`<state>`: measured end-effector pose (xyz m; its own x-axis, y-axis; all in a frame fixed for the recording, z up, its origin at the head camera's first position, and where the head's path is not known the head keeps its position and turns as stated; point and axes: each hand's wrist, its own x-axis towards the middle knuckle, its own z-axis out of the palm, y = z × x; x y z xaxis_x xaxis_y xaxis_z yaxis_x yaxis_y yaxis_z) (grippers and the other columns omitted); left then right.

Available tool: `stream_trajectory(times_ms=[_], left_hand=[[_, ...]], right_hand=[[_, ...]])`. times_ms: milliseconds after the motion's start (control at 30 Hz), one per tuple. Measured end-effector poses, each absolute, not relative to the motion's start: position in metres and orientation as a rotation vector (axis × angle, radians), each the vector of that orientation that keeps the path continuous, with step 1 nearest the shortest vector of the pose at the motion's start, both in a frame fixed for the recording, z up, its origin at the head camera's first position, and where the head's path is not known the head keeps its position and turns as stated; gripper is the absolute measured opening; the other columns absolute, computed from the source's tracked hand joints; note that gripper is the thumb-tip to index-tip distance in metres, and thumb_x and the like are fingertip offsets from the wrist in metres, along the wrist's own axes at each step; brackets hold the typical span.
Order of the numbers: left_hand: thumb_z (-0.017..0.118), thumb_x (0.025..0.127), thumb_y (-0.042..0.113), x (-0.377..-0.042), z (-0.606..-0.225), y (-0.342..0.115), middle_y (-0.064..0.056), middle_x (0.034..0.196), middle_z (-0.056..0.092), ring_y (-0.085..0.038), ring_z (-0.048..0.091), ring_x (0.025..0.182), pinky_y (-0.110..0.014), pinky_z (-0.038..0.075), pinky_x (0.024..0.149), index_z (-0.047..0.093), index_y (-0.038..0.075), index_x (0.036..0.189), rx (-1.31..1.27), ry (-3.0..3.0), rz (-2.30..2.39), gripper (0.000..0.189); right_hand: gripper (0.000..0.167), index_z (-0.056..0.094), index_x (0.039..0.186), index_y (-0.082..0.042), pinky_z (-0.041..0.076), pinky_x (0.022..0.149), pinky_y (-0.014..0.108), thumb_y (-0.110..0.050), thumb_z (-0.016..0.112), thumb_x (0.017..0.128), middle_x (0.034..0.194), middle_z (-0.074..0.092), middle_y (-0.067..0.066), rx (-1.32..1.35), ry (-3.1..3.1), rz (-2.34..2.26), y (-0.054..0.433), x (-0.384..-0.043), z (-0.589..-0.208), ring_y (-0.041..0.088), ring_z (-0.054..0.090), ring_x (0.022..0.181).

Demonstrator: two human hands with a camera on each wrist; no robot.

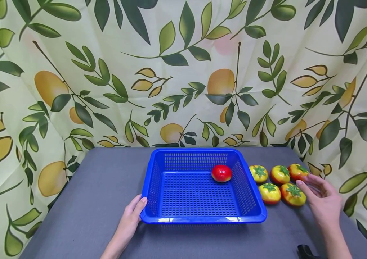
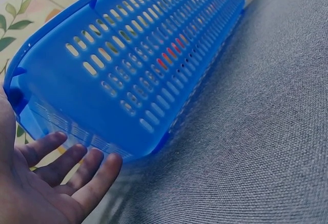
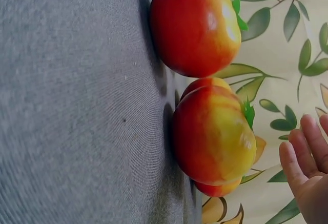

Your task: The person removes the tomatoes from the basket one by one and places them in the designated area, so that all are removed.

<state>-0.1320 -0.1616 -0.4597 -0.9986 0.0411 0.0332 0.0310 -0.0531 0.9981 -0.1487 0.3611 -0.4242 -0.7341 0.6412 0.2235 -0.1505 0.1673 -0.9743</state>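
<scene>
A blue plastic basket (image 1: 199,196) stands on the grey table. My left hand (image 1: 129,219) holds its front left corner, thumb over the rim and fingers against the outer wall; in the left wrist view the fingers (image 2: 105,175) are spread and slightly bent. One glossy red fruit (image 1: 221,173) lies inside the basket, toward the back right. Right of the basket sit several red-and-yellow tomatoes (image 1: 269,193) with green leafy tops. My right hand (image 1: 326,198) is over the rightmost ones, near the back right tomato (image 1: 298,172). The right wrist view shows its fingers apart from the tomatoes (image 3: 215,137).
A leaf-and-fruit patterned cloth (image 1: 183,90) hangs behind the table and along both sides. A small black object (image 1: 305,251) is at the table's front right, below the right forearm. Grey tabletop (image 1: 99,187) extends left of the basket.
</scene>
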Motion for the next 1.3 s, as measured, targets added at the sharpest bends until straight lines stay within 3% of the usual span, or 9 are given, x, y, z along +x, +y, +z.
stream_trajectory(times_ms=[233,533,800,1133,1300], left_hand=[[0.045,0.105,0.019,-0.133,-0.461,-0.161,-0.028,0.110,0.063,-0.032,0.067,0.093,-0.034,0.056,0.075,0.053,-0.010,0.127,0.162,2.136,2.309,0.037],[0.046,0.105,0.020,-0.131,-0.462,-0.161,-0.027,0.109,0.064,-0.032,0.067,0.092,-0.034,0.056,0.075,0.054,-0.009,0.127,0.137,2.127,2.320,0.037],[0.045,0.105,0.021,-0.133,-0.462,-0.162,-0.027,0.110,0.064,-0.032,0.067,0.092,-0.034,0.056,0.076,0.053,-0.009,0.127,0.156,2.161,2.289,0.038],[0.044,0.106,0.021,-0.134,-0.461,-0.162,-0.030,0.111,0.062,-0.032,0.067,0.093,-0.033,0.055,0.077,0.051,-0.010,0.130,0.162,2.148,2.289,0.040],[0.044,0.106,0.021,-0.134,-0.462,-0.161,-0.030,0.111,0.062,-0.032,0.067,0.093,-0.033,0.055,0.077,0.051,-0.011,0.130,0.150,2.147,2.292,0.040]], right_hand=[[0.042,0.067,0.120,-0.003,0.045,0.075,0.007,-0.005,0.081,0.081,0.099,0.069,-0.009,-0.465,-1.931,1.523,0.356,-0.147,-0.423,0.003,0.063,0.089],[0.042,0.067,0.117,0.004,0.047,0.076,0.009,0.008,0.079,0.078,0.100,0.070,-0.003,-0.335,-1.882,1.567,0.347,-0.147,-0.426,0.007,0.065,0.089],[0.039,0.067,0.118,0.002,0.047,0.077,0.009,0.002,0.078,0.081,0.106,0.068,-0.002,-0.306,-2.000,1.446,0.333,-0.146,-0.422,0.007,0.064,0.092],[0.038,0.062,0.125,-0.001,0.047,0.083,0.014,-0.006,0.073,0.089,0.117,0.065,0.006,0.076,-2.252,1.412,0.275,-0.130,-0.388,0.010,0.062,0.103],[0.037,0.063,0.125,-0.010,0.049,0.088,0.023,-0.016,0.074,0.090,0.121,0.063,0.006,0.358,-2.480,1.395,0.249,-0.134,-0.373,0.022,0.061,0.109]])
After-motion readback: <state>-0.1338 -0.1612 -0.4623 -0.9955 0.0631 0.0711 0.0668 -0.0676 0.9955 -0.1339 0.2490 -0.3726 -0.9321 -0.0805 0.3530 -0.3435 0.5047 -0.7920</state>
